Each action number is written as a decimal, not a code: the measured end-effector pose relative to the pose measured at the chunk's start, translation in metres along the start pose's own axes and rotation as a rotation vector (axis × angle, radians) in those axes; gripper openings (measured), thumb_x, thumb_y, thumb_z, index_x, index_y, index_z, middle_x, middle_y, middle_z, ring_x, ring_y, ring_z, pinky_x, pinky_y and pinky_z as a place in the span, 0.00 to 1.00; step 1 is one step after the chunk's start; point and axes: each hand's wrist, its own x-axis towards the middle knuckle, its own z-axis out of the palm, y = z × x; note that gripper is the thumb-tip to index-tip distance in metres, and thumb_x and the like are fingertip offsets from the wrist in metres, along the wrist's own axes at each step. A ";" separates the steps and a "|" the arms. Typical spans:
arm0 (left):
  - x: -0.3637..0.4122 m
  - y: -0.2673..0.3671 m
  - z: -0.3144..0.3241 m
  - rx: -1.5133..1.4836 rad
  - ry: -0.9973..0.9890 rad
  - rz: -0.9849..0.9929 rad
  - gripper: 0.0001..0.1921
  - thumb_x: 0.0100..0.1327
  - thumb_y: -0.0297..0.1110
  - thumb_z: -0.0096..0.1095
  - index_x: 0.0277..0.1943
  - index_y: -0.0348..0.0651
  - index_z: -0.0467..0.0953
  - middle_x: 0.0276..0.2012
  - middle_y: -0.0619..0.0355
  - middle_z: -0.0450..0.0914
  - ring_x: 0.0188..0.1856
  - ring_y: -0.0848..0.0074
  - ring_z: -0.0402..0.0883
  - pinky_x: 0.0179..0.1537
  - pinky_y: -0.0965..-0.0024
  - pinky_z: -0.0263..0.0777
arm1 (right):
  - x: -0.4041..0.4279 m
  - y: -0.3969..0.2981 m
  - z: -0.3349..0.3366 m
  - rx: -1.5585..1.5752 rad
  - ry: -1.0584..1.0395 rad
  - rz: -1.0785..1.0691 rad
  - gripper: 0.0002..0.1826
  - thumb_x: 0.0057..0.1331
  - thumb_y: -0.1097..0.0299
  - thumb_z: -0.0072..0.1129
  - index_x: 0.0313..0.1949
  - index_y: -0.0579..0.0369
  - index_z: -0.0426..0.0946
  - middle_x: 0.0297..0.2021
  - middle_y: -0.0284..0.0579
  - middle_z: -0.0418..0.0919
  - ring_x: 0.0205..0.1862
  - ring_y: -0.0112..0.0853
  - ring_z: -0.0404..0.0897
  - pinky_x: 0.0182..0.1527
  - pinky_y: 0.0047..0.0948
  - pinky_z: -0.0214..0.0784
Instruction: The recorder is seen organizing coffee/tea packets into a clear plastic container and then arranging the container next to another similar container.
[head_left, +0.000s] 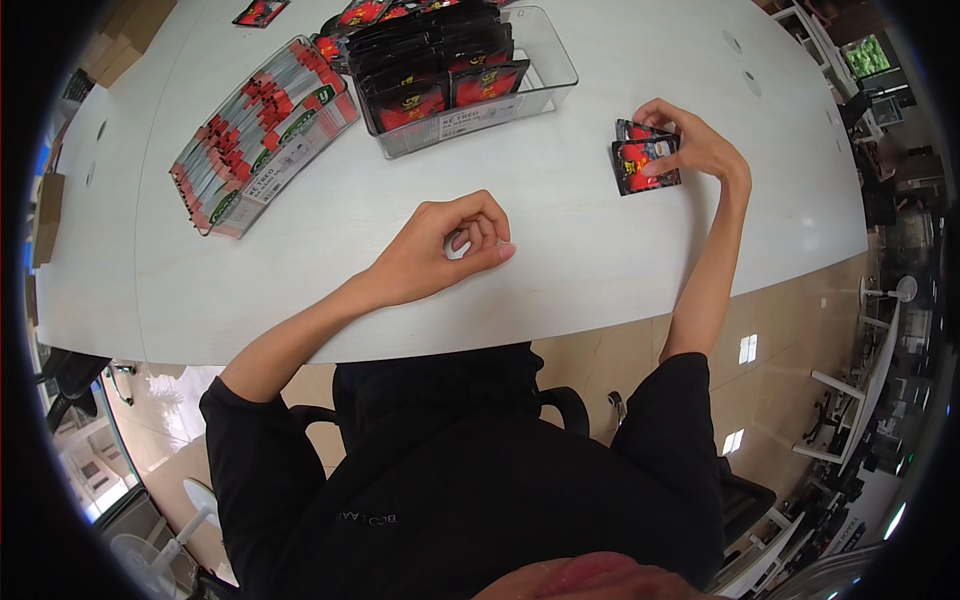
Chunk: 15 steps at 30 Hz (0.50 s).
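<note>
Out to the right, my right hand pinches black-and-red sachets, with its thumb across the front one. At least two overlap there, just over or on the white table. My left hand is loosely curled at the table's middle, and I see nothing in it. Beyond it stands a clear plastic bin, holding rows of upright black-and-red sachets. To its left, a second clear bin is packed with slim red-and-silver stick packets. Both bins bear printed labels.
More sachets lie loose behind the bins, and a single sachet is at the far left. Cardboard boxes stand at the table's left edge. The front edge of the white table runs close to my body. Black chair armrests flank me.
</note>
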 end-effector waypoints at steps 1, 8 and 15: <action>0.001 0.000 0.000 -0.015 -0.005 0.008 0.06 0.68 0.30 0.69 0.39 0.41 0.77 0.26 0.70 0.75 0.30 0.90 0.69 0.32 0.80 0.58 | -0.001 -0.003 0.001 -0.002 -0.008 -0.010 0.34 0.38 0.75 0.81 0.48 0.48 0.75 0.42 0.30 0.76 0.49 0.29 0.72 0.54 0.31 0.64; 0.000 0.003 0.002 -0.083 0.067 0.032 0.12 0.67 0.28 0.68 0.49 0.38 0.73 0.29 0.66 0.74 0.30 0.88 0.68 0.34 0.78 0.61 | 0.009 -0.046 0.022 -0.012 -0.164 -0.286 0.21 0.47 0.75 0.79 0.40 0.54 0.79 0.34 0.35 0.80 0.40 0.28 0.76 0.48 0.28 0.68; -0.001 0.002 0.010 -0.023 0.213 0.096 0.23 0.67 0.28 0.69 0.60 0.34 0.67 0.31 0.62 0.76 0.33 0.86 0.73 0.34 0.77 0.68 | 0.019 -0.094 0.099 0.511 -0.029 -0.676 0.16 0.56 0.77 0.76 0.42 0.58 0.81 0.38 0.35 0.79 0.42 0.25 0.77 0.51 0.26 0.71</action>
